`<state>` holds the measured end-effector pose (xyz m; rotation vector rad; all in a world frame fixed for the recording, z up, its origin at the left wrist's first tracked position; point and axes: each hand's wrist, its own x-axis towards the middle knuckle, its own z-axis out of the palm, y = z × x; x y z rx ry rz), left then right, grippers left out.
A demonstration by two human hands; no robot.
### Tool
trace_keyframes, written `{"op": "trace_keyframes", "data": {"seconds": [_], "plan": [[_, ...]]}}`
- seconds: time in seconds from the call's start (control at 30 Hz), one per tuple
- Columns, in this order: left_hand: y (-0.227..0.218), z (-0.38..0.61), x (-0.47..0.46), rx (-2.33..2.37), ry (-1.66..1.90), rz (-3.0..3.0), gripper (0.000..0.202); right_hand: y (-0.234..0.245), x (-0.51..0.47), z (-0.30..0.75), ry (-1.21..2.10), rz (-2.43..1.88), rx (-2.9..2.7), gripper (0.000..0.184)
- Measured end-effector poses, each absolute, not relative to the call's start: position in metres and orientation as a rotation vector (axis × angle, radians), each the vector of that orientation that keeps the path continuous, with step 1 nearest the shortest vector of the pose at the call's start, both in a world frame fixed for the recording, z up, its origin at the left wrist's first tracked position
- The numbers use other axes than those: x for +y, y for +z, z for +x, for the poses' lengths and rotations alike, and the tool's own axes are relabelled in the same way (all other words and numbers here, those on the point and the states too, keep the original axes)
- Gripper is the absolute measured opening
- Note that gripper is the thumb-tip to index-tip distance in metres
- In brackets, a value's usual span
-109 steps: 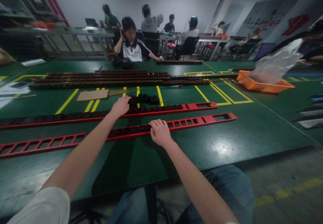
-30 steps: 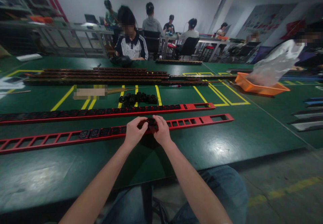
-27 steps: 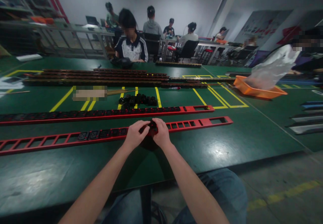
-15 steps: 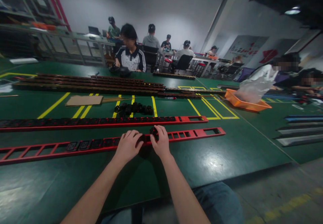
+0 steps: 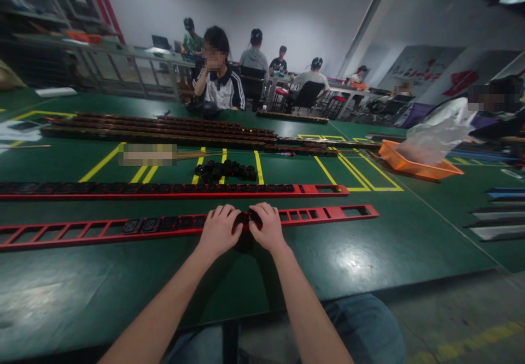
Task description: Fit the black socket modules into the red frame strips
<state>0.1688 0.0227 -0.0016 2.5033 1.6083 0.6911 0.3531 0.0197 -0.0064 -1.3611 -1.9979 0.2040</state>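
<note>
In the middle of the green table lies a red slotted rail (image 5: 102,232), with several black socket modules (image 5: 150,224) seated in its slots. My left hand (image 5: 221,228) is closed over this rail to the right of the modules, thumb at the near edge and fingers over the far side. Beside it, my right hand (image 5: 267,226) pinches a small black socket module (image 5: 255,217) down at the rail; how far it sits in its slot is hidden by my fingers. Open slots show on both ends of the rail.
Behind lies a second red rail (image 5: 172,190) filled with black modules. Beyond it are a pile of loose black modules (image 5: 225,171), blurred flat pieces and long dark strips (image 5: 164,130). An orange bin (image 5: 418,162) with a plastic bag stands right. A person (image 5: 221,80) sits opposite.
My right hand has lowered the black module onto the rail, closer to my left hand. The view has shifted slightly. The person opposite has raised a hand to the head.
</note>
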Motion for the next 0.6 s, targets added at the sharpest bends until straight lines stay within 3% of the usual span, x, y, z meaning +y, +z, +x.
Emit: {"op": "trace_keyframes", "data": {"seconds": [0.6], "plan": [[0.0026, 0.1718, 0.0202, 1.675, 0.62, 2.553, 0.031, -0.0054, 0.0207, 0.3509, 0.155, -1.412, -2.075, 0.037]]}}
